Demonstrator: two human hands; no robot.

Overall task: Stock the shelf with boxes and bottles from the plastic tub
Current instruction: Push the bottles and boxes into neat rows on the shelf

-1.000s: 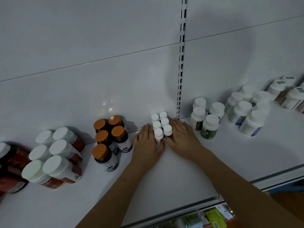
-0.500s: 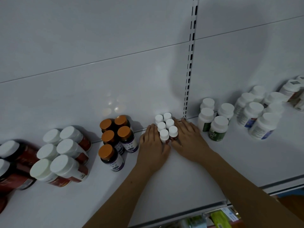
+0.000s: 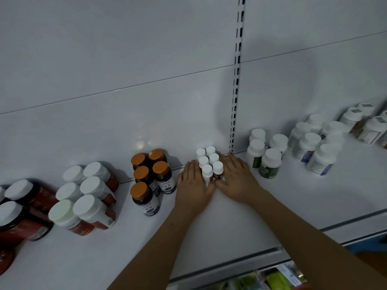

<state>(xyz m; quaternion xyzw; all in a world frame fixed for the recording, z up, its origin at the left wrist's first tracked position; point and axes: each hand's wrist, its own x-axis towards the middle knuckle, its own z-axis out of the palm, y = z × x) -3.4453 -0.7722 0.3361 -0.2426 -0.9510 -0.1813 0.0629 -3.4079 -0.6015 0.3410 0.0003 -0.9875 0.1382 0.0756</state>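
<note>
Your left hand (image 3: 193, 186) lies flat on the shelf (image 3: 230, 222), fingers straight, pressed against the left side of the small white-capped bottles (image 3: 209, 162). Your right hand (image 3: 237, 181) mirrors it on the right side, fingers straight too, thumb touching near the front pair. Neither hand curls round anything; both just bracket the cluster.

The cluster is 6 bottles in 2 columns of 3, upright, packed touching, set back near the rear panel just left of the slotted upright (image 3: 236, 80). The front right bottle shows a dark red label; text too small to read.

Left of your left hand: 5 orange-capped bottles (image 3: 149, 176), dark bodies, purple and white labels, writing blurred. Farther left, 6 white-lidded jars (image 3: 83, 195) with red labels, unreadable. At the far left edge, large dark red jars (image 3: 23, 214), partly cut off.

Right of the upright: 4 white bottles with green labels (image 3: 266, 155), near your right hand but not touching. Beyond them, white bottles with blue-marked labels (image 3: 316, 147), then boxed-looking white bottles (image 3: 364, 124) at the right edge, stickers on the caps. No label anywhere can be read.

Below the shelf's front lip, green and yellow packages (image 3: 274, 279) show on a lower level, blurred.
</note>
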